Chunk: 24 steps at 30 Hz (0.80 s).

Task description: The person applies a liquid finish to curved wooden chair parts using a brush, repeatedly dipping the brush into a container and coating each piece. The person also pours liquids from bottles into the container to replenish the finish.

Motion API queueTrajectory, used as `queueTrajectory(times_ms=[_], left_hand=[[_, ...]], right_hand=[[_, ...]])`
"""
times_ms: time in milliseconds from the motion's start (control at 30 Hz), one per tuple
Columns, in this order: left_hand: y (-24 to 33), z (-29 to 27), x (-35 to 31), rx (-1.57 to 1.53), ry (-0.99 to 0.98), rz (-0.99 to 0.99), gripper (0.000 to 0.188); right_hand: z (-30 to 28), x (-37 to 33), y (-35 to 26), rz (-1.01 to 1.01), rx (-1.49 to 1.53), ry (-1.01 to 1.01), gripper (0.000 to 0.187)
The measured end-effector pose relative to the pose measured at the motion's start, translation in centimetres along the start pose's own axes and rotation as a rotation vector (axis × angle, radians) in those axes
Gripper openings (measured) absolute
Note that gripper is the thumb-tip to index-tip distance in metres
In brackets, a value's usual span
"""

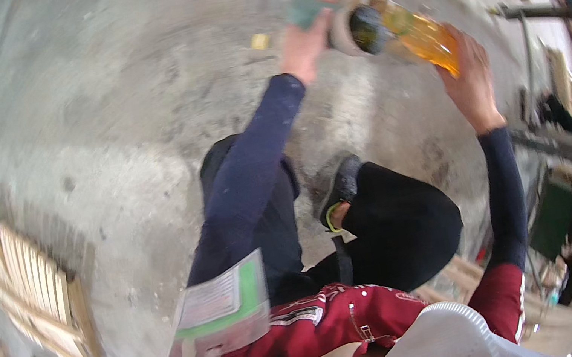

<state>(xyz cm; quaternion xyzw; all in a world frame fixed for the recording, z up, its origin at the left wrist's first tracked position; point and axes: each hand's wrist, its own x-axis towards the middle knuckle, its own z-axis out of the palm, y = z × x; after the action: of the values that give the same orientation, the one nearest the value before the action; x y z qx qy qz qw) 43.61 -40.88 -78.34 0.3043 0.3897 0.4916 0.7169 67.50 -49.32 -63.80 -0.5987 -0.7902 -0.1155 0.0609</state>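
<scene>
My left hand (307, 48) is closed round the side of a cup-like container (343, 32), smeared by motion. A green patch shows beside my fingers; I cannot make out whether it belongs to the container. The container's dark round opening (367, 29) faces right. A clear bottle of amber liquid (423, 38) lies tilted in my right hand (470, 73), whose fingers wrap round its right-hand end. The bottle's other end is right at the container's opening; blur hides whether they touch. Both are held out above the concrete floor (131, 122).
A small yellow block (260, 41) lies on the floor near my left hand. Wooden slatted pallets (35, 276) stand at the left. Along the right are a dark metal frame (559, 142) and a green panel (554, 214). My bent knee (416, 224) is below the hands.
</scene>
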Motion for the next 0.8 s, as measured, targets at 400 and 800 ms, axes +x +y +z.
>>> queueTrajectory(times_ms=[400, 800], left_hand=[[-4.8, 0.1, 3.1, 0.06, 0.287, 0.11, 0.019], [-0.4, -0.7, 0.9, 0.258, 0.185, 0.444, 0.021]], right_hand=[[6.6, -1.9, -0.7, 0.276, 0.311, 0.014, 0.057], [8.3, -0.3, -4.5, 0.424, 0.473, 0.126, 0.057]])
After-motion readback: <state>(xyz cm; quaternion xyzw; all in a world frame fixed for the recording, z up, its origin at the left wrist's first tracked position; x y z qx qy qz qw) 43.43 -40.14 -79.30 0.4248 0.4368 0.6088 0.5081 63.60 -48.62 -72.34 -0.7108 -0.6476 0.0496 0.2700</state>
